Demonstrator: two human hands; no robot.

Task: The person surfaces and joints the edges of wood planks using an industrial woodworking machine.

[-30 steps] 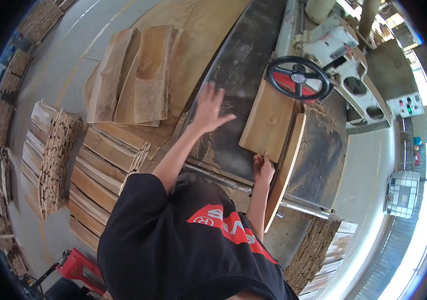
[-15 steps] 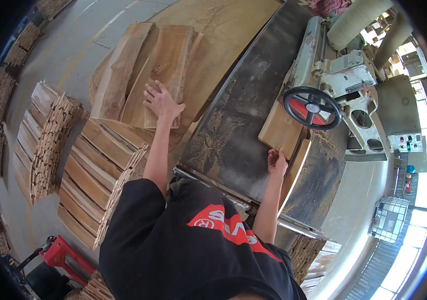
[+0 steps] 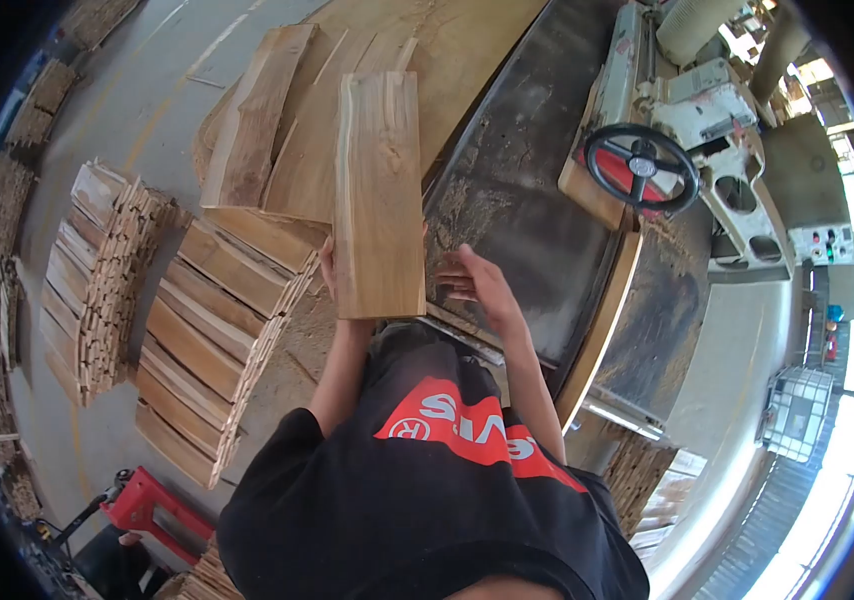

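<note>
A long wooden board [image 3: 379,200] is raised in front of my body, its near end close to my waist. Wrapped round its left edge near the bottom is my left hand [image 3: 331,270], partly hidden by the board. My right hand [image 3: 474,285] hangs just right of the board over the edge of the black machine table [image 3: 507,200], with its fingers apart and holding nothing. Another board [image 3: 595,190] lies on that table beneath the black handwheel [image 3: 642,168].
Rough planks [image 3: 259,130] lie on the brown surface at the upper left. Stacked boards [image 3: 212,340] stand to the left, with a red pallet jack [image 3: 157,515] below. A wooden fence strip [image 3: 602,330] crosses the machine table. A control panel [image 3: 824,246] is at right.
My left hand has lifted a board from the planks and brought it toward me. My right hand has left the board by the handwheel and moved left; that board now lies farther forward.
</note>
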